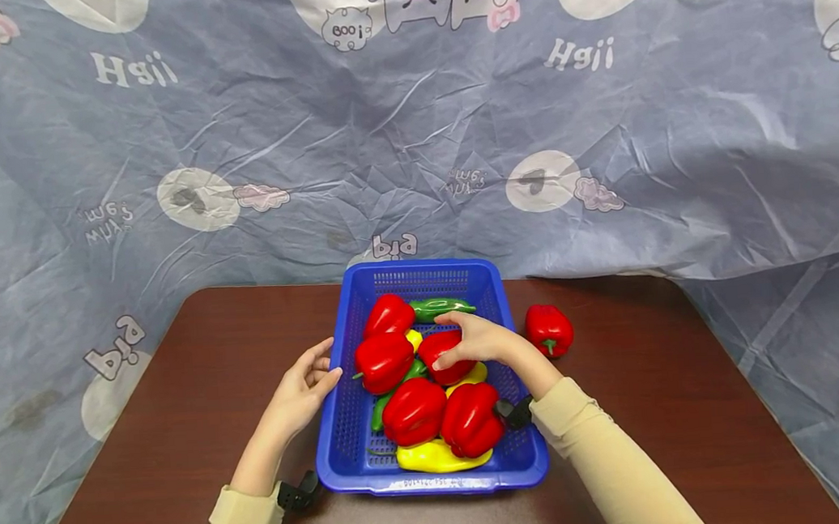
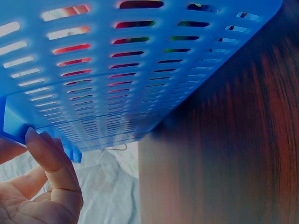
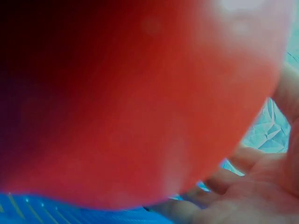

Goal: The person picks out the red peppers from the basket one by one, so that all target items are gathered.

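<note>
A blue plastic basket (image 1: pixel 435 482) with slotted walls holds several red bell peppers, long yellow peppers and green peppers. My left hand (image 1: pixel 300 392) holds the basket's left rim, its fingers bent at the edge; the left wrist view shows the fingertips (image 2: pixel 32 135) against the rim. Inside the basket, my right hand (image 1: pixel 478 339) curves round a red bell pepper (image 1: pixel 443 350), thumb on the near side and index finger at the far side. Its other fingers are hidden in the head view. Close to the right wrist camera, a blurred red bell pepper (image 3: pixel 154 116) covers most of the view.
Another red bell pepper (image 1: pixel 548 330) sits on the brown table (image 1: pixel 656 408), right of the basket. A yellow pepper (image 1: pixel 440 456) lies by the basket's near wall, a green pepper (image 1: pixel 443 308) near its far wall. A grey-blue printed cloth (image 1: pixel 396 134) hangs behind the table.
</note>
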Demonstrator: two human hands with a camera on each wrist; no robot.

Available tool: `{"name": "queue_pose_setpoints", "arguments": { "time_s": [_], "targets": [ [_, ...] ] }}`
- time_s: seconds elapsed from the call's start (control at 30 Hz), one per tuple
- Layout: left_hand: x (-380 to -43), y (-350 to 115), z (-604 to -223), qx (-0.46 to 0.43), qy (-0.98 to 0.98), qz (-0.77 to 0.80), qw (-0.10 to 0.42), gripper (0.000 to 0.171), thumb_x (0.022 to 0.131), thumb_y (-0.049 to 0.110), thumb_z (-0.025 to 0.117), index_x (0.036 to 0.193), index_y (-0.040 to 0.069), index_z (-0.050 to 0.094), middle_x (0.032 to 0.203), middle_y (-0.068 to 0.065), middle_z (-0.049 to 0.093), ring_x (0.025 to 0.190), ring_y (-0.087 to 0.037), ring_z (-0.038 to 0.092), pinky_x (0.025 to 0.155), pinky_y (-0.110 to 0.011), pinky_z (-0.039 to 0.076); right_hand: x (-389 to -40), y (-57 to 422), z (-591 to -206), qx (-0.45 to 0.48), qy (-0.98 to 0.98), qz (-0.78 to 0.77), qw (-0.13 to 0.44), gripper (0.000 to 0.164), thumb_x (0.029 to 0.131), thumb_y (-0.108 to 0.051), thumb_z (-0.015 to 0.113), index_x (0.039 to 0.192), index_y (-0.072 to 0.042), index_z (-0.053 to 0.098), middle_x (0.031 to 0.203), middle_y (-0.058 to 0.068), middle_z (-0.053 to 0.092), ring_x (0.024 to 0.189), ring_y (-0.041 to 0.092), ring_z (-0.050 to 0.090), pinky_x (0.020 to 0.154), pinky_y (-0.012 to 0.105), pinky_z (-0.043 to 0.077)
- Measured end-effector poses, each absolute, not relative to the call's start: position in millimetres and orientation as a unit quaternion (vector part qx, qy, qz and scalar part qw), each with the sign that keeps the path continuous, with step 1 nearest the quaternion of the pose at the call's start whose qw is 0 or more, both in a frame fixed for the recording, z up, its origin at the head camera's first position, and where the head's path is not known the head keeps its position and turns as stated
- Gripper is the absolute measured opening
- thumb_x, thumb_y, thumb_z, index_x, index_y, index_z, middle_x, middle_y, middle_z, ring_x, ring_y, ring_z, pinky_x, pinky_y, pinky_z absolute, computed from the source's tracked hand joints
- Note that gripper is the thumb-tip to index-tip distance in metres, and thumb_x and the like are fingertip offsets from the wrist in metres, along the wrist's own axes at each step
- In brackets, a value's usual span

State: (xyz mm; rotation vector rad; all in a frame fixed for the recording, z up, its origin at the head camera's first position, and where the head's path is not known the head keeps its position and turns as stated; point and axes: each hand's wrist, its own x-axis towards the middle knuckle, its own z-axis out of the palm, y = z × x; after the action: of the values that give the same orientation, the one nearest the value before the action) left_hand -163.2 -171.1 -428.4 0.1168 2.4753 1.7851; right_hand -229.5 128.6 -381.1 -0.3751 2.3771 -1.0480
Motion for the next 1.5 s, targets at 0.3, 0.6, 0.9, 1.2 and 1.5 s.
{"name": "queue_pose_setpoints", "arguments": {
  "time_s": [0.3,0.6,0.9,1.2,1.5],
  "targets": [
    [-164,-169,-427,0.039,0.810,0.583,0.042,0.055,0.097,0.005,0.060,0.147,0.000,0.039,0.110,-0.021,0.057,0.088,-0.010,0.061,0.074,-0.018,0.051,-228,131,-386,-0.148,0.902,-0.336,0.229,0.077,0.076,-0.017,0.081,0.143,-0.001,0.046,0.142,0.021,0.047,0.121,0.033,0.052,0.103,0.046,0.046],
    [-163,-168,-426,0.041,0.817,0.573,0.040,0.055,0.097,0.006,0.060,0.148,0.000,0.039,0.111,-0.022,0.058,0.091,-0.016,0.063,0.074,-0.019,0.051,-224,126,-385,-0.143,0.931,-0.279,0.187,0.068,0.071,-0.022,0.087,0.132,-0.007,0.059,0.133,0.016,0.055,0.120,0.032,0.052,0.101,0.045,0.046],
    [-163,-168,-428,0.036,0.816,0.575,0.039,0.055,0.097,0.005,0.060,0.148,-0.001,0.039,0.111,-0.023,0.059,0.089,-0.015,0.063,0.074,-0.019,0.051,-222,125,-379,-0.132,0.926,-0.307,0.173,0.067,0.073,-0.028,0.085,0.130,-0.004,0.060,0.122,0.013,0.064,0.107,0.026,0.059,0.089,0.038,0.053],
    [-160,-167,-426,0.034,0.821,0.569,0.036,0.055,0.097,0.005,0.060,0.147,0.000,0.039,0.109,-0.021,0.059,0.089,-0.014,0.064,0.074,-0.018,0.051,-218,134,-358,-0.116,0.895,-0.397,0.171,0.074,0.080,-0.035,0.079,0.142,-0.008,0.050,0.137,0.014,0.056,0.116,0.028,0.058,0.097,0.043,0.050],
    [-159,-167,-426,0.030,0.825,0.563,0.035,0.055,0.097,0.005,0.060,0.148,0.001,0.039,0.109,-0.020,0.058,0.090,-0.013,0.063,0.074,-0.018,0.050,-214,147,-338,-0.065,0.852,-0.498,0.147,0.066,0.085,-0.040,0.074,0.140,-0.014,0.052,0.134,0.013,0.057,0.115,0.028,0.058,0.100,0.044,0.048]
  ]
}}
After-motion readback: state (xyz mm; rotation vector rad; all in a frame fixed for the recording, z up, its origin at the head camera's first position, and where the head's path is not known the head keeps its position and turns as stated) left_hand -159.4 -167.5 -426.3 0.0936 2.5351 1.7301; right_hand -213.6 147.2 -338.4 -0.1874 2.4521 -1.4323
